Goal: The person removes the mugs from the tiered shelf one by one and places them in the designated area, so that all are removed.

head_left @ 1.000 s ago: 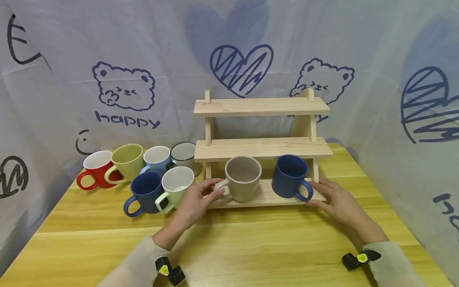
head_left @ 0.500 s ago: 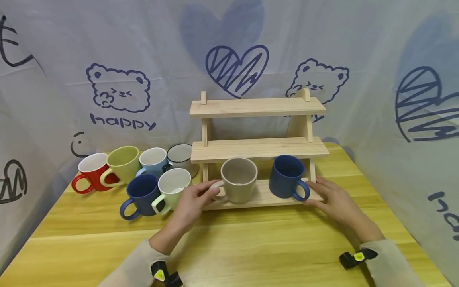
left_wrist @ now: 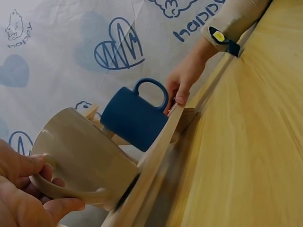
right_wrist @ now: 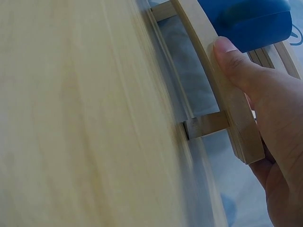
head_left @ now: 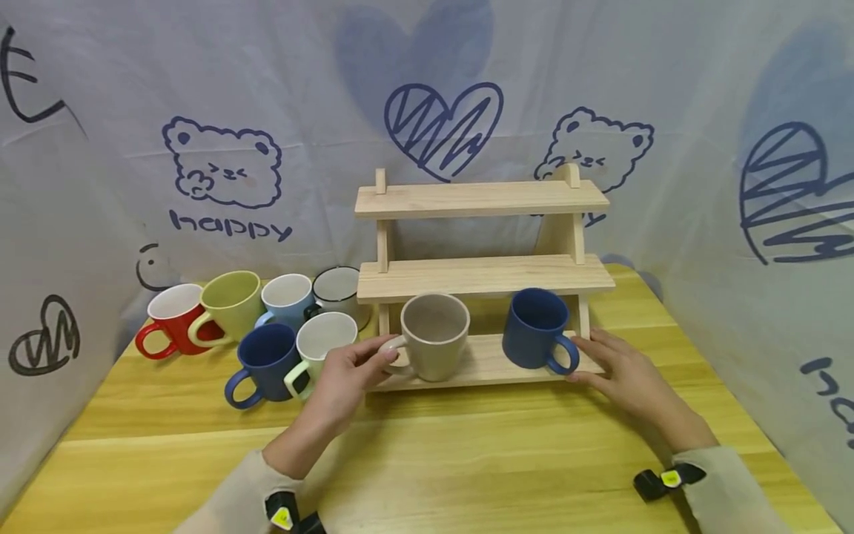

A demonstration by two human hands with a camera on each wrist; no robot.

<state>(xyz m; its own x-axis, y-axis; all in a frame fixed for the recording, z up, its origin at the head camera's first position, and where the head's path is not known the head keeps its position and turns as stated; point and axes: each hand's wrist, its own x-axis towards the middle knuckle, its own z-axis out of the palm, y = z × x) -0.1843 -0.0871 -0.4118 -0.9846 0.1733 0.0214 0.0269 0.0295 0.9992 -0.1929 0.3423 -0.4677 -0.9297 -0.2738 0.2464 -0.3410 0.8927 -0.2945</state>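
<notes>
My left hand [head_left: 343, 378] pinches the handle of a beige mug [head_left: 434, 341] at the left part of the bottom tier of a wooden three-tier shelf [head_left: 483, 276]. In the left wrist view, thumb and fingers close around that handle, and the mug's base is right at the plank. A dark blue mug [head_left: 535, 330] stands upright on the same tier to the right, its handle turned toward the front right. My right hand [head_left: 623, 371] grips the right end of the bottom plank [right_wrist: 203, 52], thumb on its front edge, close beside the blue mug's handle.
Left of the shelf, several mugs cluster on the wooden table [head_left: 467, 460]: a red mug [head_left: 180, 322], an olive mug [head_left: 232, 304], a light blue mug [head_left: 288, 300], a black-rimmed mug [head_left: 340, 293], another blue mug [head_left: 270, 360] and a pale green mug [head_left: 322, 341]. A printed curtain [head_left: 320, 133] hangs behind.
My left hand has shifted the beige mug to the left along the bottom tier, widening its gap from the blue mug. The right hand keeps its grip on the plank's end.
</notes>
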